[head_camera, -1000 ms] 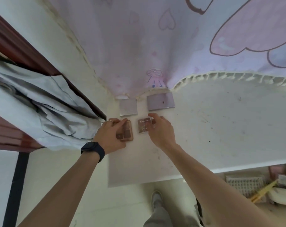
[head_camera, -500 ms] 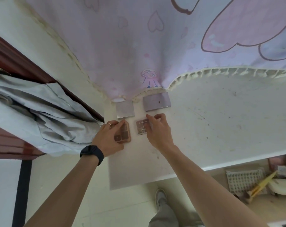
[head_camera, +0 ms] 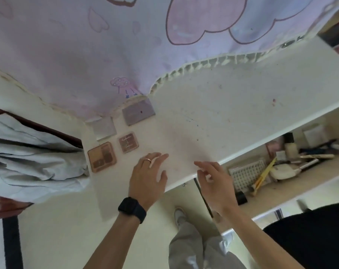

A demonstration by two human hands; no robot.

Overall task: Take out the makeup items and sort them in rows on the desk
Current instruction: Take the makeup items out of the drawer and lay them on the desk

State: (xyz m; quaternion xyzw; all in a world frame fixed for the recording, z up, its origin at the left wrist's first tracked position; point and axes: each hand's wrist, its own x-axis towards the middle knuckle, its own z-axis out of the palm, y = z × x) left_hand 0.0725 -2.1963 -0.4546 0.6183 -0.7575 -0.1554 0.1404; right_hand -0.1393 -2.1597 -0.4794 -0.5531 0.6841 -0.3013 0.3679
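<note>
Four palettes [head_camera: 128,142] already lie in two rows at the left end of the counter [head_camera: 223,117]. The left grip [head_camera: 147,177] and right grip [head_camera: 215,183] hover spread and empty. More makeup [head_camera: 290,150] likely waits on the shelf [head_camera: 310,177] below.

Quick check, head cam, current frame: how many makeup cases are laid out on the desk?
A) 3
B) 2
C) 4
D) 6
C: the desk holds two rows of two, with a pale square case and a grey case at the back, and a brown palette and a lettered brown case in front.
</note>
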